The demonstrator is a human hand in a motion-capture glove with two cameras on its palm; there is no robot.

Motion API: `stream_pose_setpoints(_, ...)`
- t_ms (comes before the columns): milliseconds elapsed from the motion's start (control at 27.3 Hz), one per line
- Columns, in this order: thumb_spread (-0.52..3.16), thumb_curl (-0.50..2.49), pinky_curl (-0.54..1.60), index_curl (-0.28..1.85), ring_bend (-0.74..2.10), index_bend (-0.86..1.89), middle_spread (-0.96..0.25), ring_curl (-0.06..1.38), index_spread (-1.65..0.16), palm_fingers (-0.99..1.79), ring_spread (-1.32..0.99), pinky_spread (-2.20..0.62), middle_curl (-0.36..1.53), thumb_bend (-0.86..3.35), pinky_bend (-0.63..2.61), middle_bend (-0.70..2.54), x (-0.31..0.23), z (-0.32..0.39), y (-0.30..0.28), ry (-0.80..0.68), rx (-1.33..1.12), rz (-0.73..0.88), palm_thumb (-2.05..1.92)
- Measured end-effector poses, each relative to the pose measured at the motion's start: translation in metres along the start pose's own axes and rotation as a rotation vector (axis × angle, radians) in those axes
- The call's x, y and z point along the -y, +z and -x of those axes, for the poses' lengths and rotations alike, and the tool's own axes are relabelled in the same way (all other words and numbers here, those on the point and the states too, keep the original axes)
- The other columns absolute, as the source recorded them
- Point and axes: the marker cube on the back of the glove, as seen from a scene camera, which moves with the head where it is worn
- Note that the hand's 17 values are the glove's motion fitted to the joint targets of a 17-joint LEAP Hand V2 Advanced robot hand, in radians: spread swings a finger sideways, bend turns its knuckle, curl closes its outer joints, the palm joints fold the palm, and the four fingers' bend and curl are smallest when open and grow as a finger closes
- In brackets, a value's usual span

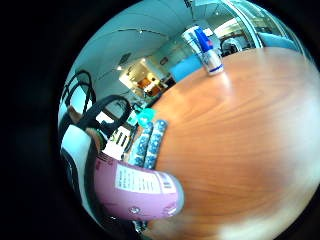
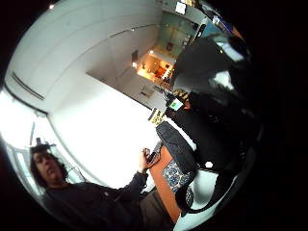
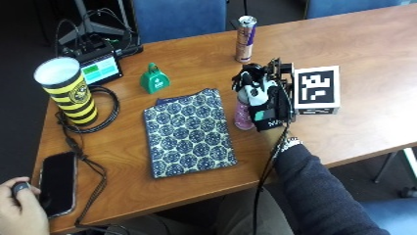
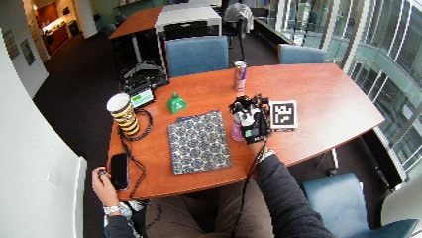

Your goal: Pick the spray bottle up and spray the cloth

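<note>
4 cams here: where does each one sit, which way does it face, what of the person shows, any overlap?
Little finger palm view: beside pink spray bottle, facing along table to can; glove straps show.
Thumb palm view: faces room and ceiling; dark glove parts show.
Outside view: above table, looking down; right hand, sleeve.
Wide outside view: higher; legs too.
Shared: patterned cloth, can.

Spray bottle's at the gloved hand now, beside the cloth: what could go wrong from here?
1. The right hand covers the top of the pink spray bottle, so the nozzle's direction is hidden; it might miss the patterned cloth.
2. The bottle stands just off the cloth's edge, so spray may wet the table.
3. The can stands just behind the hand; lifting might knock it.
</note>
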Motion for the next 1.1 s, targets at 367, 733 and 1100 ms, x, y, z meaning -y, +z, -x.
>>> stream_pose_setpoints(367,1.23,0.23,0.38,0.46,0.60,0.41,-0.23,0.43,-0.28,1.43,-0.23,-0.32,0.50,-0.02,0.41,0.57,0.000,0.000,0.000,-0.015,-0.017,-0.001,0.52)
stream_pose_setpoints(733,1.23,0.22,0.38,0.49,0.62,0.40,-0.23,0.45,-0.28,1.39,-0.22,-0.31,0.52,-0.02,0.43,0.61,-0.006,0.012,0.009,-0.014,-0.086,0.225,0.48)
stream_pose_setpoints(1100,1.23,0.22,0.38,0.52,0.63,0.38,-0.23,0.45,-0.28,1.38,-0.21,-0.31,0.52,-0.02,0.44,0.62,0.037,0.066,0.016,-0.136,-0.257,0.570,0.46)
